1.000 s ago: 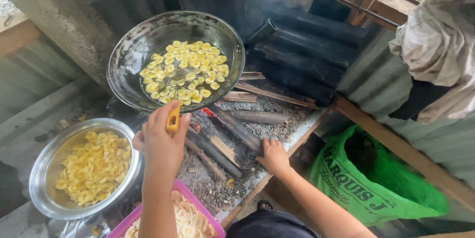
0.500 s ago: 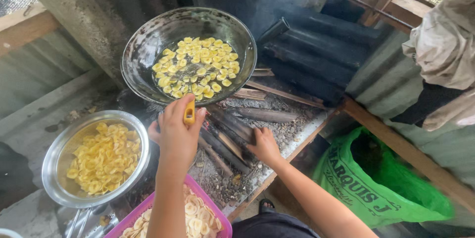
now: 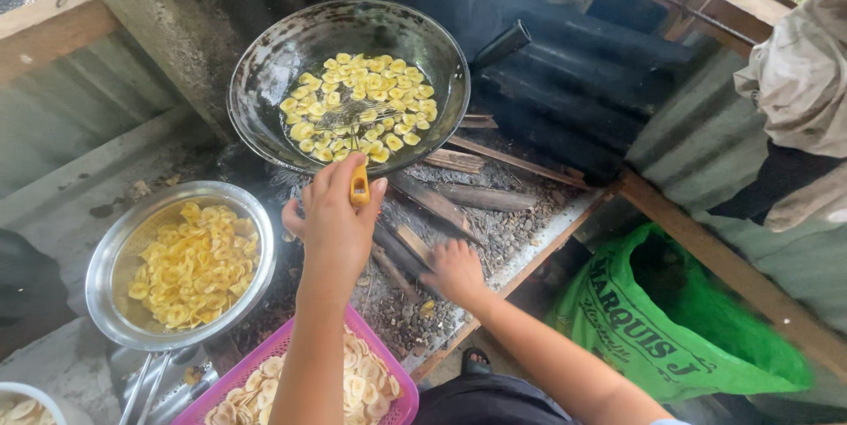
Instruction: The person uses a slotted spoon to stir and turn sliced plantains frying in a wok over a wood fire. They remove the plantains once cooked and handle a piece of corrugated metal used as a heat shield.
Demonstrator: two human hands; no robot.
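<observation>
1. The green bag (image 3: 679, 346), the only package in view, slumped below the right edge of the bench (image 3: 547, 231); it was soft and open-mouthed, with dark printed lettering across its side.
2. The black pan (image 3: 265, 63) sat over the fire at the far edge, with pale yellow slices (image 3: 357, 103) frying in oil. I judged the frying to be mid-way.
3. A metal strainer (image 3: 104, 257) of fried chips stood at the left, and a pink basket (image 3: 265, 363) of raw slices was nearest me.
4. The left hand (image 3: 335, 222) hovered just short of the pan, fingers clenched on a yellow handle (image 3: 359, 187). Any reach over the pan called for care above the hot oil.
5. The right hand (image 3: 454, 270) lay on the ash by the firewood (image 3: 459, 195), fingers released, grasping nothing.
</observation>
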